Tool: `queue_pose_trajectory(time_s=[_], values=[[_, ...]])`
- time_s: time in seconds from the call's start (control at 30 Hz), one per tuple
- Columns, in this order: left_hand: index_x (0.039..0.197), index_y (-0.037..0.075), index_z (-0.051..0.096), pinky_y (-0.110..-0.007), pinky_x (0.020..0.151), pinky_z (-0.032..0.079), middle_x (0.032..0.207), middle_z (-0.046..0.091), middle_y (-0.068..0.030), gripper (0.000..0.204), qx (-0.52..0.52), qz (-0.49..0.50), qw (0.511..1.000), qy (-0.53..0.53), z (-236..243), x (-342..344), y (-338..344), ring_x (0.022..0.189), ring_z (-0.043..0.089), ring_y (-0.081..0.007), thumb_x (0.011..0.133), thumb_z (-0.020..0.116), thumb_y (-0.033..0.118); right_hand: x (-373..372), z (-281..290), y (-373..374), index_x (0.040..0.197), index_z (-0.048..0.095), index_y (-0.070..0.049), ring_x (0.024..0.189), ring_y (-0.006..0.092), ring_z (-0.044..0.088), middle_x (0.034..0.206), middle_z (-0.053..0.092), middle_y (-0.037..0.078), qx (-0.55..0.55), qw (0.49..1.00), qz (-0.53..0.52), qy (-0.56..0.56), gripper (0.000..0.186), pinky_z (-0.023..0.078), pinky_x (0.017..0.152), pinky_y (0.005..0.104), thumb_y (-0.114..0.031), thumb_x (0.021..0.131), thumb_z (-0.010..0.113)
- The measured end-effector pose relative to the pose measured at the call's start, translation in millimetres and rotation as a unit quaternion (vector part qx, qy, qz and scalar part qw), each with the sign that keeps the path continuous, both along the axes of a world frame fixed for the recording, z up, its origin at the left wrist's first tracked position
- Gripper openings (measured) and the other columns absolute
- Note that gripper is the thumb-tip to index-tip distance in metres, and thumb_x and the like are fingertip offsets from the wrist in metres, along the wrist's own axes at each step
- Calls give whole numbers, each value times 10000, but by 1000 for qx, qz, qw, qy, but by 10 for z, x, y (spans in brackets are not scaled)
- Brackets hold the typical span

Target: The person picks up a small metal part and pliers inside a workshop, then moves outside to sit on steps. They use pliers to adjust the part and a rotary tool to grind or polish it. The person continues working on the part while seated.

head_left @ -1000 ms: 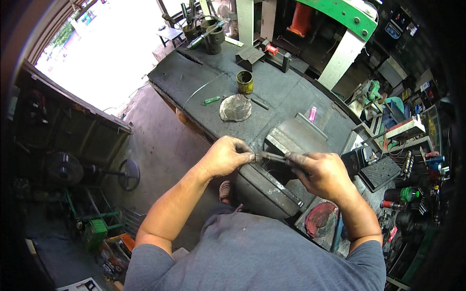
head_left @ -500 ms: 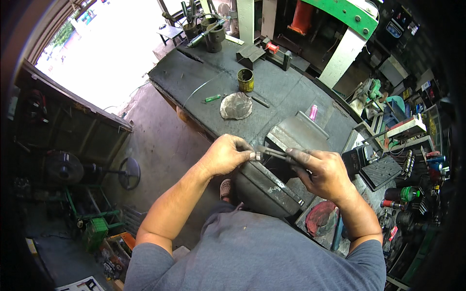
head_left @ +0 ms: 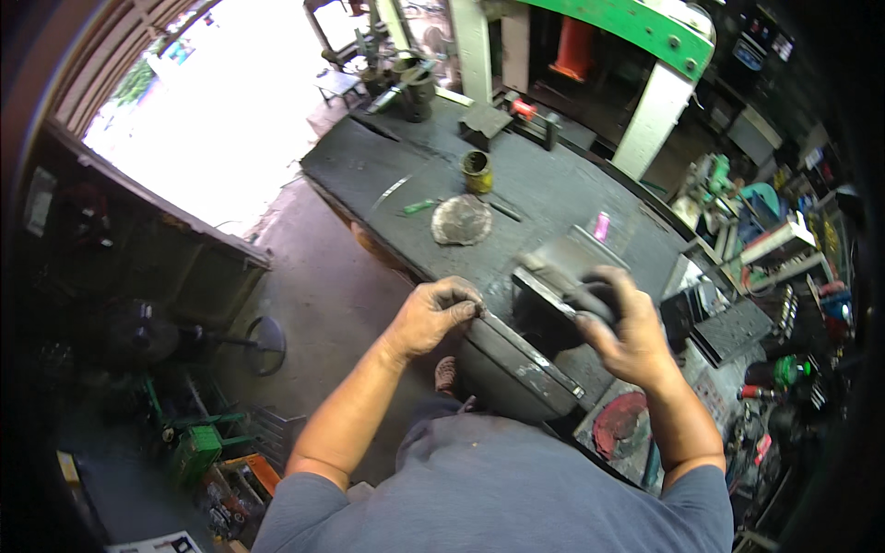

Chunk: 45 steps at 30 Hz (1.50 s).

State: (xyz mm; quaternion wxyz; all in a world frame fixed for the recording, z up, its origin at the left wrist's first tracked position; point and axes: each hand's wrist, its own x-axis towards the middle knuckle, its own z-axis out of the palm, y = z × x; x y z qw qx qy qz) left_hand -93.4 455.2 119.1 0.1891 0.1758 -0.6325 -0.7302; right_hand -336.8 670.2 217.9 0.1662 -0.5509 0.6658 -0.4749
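A large dark bench vise stands at the table's near edge, its two jaws apart. At the left end of the near jaw, my left hand is closed in a pinch. A small piece of metal is between its thumb and fingertips, now mostly hidden by the fingers. My right hand is over the vise's right side, wrapped round a grey-black bar-like hand tool. Motion smears the tool, so its exact kind cannot be made out. The tool's free end points left, above the far jaw and apart from my left hand.
On the dark metal table are a round grey disc, a yellow can, a green-handled tool and a pink cylinder. Right of the vise lie a red round pad and crowded tools. A green-and-white frame stands behind.
My right hand has lifted the tool up and away from the piece in my left hand. My left hand keeps its pinch by the jaw. The whole view has shifted slightly.
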Motion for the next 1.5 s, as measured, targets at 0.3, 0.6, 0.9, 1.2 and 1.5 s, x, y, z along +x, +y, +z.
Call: queue_pose_trajectory(time_s=[0.3,0.6,0.9,1.2,1.5], values=[[1223,96,743,-499,1073,607,1296,670,-117,219,211,79,921,318,-430,932,24,1173,709,-283,1021,757,181,356,93,-252,988,697,7,906,240,602,971,660,125,71,988,119,-63,262,485,810,372,-215,935,826],[1224,-8,676,-426,1013,560,1175,695,-127,159,223,193,912,284,-768,2175,-829,1105,678,-253,1092,653,77,1461,180,-1206,1042,748,-2,996,266,640,1030,655,122,111,984,129,-51,278,513,895,401,-240,947,857],[1108,106,712,-451,948,589,1033,726,-35,95,323,463,814,135,-1066,4544,-1283,972,703,-212,1014,720,108,3122,-276,-2503,1161,760,14,880,80,560,886,658,-64,414,852,159,-279,350,502,819,305,-315,1047,791],[1005,169,757,-408,779,598,897,747,-13,30,348,654,662,117,-1682,5515,-2537,797,707,-207,980,773,178,3774,-745,-4408,1160,770,13,841,74,590,954,740,-12,392,817,225,-359,387,481,774,268,-357,1046,786],[955,152,749,-359,660,507,815,707,31,103,346,708,598,149,-1819,5943,-4212,715,643,-169,1033,686,179,4249,-1106,-7178,1102,728,-5,830,178,738,910,745,69,383,770,218,-460,357,523,695,291,-353,1037,776]])
